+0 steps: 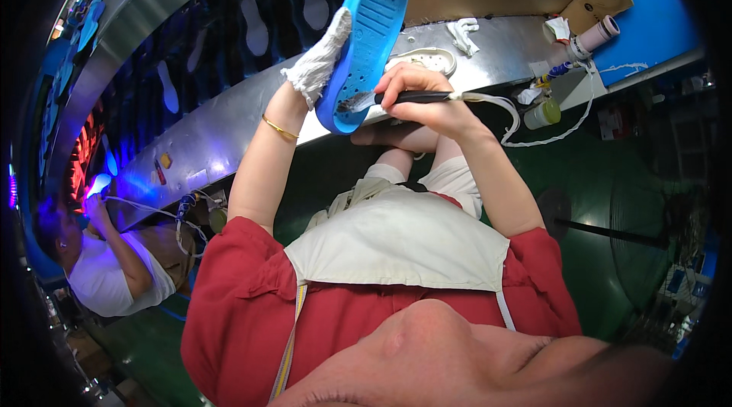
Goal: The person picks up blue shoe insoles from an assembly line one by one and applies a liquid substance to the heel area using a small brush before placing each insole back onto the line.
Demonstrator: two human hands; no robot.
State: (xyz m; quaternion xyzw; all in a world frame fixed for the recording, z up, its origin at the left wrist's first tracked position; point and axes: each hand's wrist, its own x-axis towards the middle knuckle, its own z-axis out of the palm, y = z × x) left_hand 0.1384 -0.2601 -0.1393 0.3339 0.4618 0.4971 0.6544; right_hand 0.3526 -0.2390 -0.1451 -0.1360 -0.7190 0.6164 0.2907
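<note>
My left hand [322,60], in a white knit glove, grips a blue shoe sole [375,22] by its side and keeps it tilted up above the bench edge. Grooves run across the sole's upper end, and small holes dot its lower part. Bare-skinned, my right hand [427,106] is closed round the black handle of a brush [415,97]. The bristles touch the lower end of the sole. From the back of the handle runs a pale hose [499,102]. Just beyond my right hand, a white perforated sole [438,61] lies on the metal bench [503,56].
A dark conveyor [221,41] carrying several soles runs beyond the bench. At right are a white glove [463,35], a pinkish roll [598,33] and a yellowish bottle [543,113]. A co-worker [114,270] sits at left; a fan [629,235] stands right.
</note>
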